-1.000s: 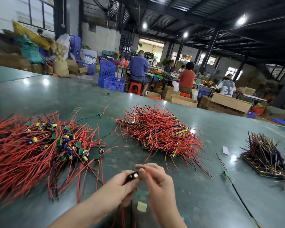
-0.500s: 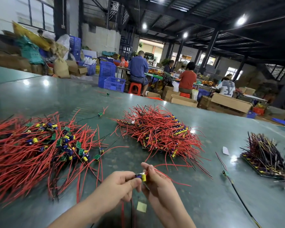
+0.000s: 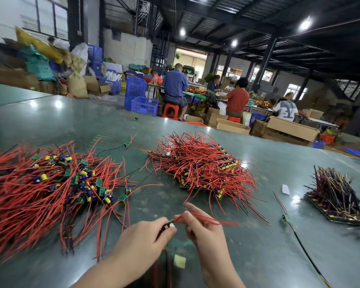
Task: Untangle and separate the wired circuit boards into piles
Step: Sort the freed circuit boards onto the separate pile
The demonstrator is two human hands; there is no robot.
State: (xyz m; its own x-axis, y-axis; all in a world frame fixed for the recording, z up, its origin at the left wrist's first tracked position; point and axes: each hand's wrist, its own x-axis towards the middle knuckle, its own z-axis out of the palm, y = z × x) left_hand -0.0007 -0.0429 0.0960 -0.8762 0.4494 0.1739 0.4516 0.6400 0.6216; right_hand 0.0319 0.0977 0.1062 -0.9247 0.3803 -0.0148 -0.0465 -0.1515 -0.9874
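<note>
My left hand (image 3: 144, 239) pinches a small circuit board (image 3: 169, 225) with a yellow part, low in the middle of the view. My right hand (image 3: 204, 231) pinches that board's red wires (image 3: 214, 220), which stick out to the right. A big tangled heap of red-wired boards (image 3: 44, 190) covers the table's left side. A tidier stack of red-wired boards (image 3: 202, 167) lies ahead, slightly right. At the far right sits a stack of dark-wired boards (image 3: 337, 198).
The green table (image 3: 247, 246) carries a lone board with black and red wires (image 3: 285, 218) at the right, a white paper scrap (image 3: 285, 189) and a yellow sticker (image 3: 179, 261). Two single boards lie farther back. People sit at benches beyond the table among boxes and blue crates.
The board's red wires have been drawn out from my hands toward the right. My right hand has shifted from the board onto the wires. My left hand keeps its hold on the board.
</note>
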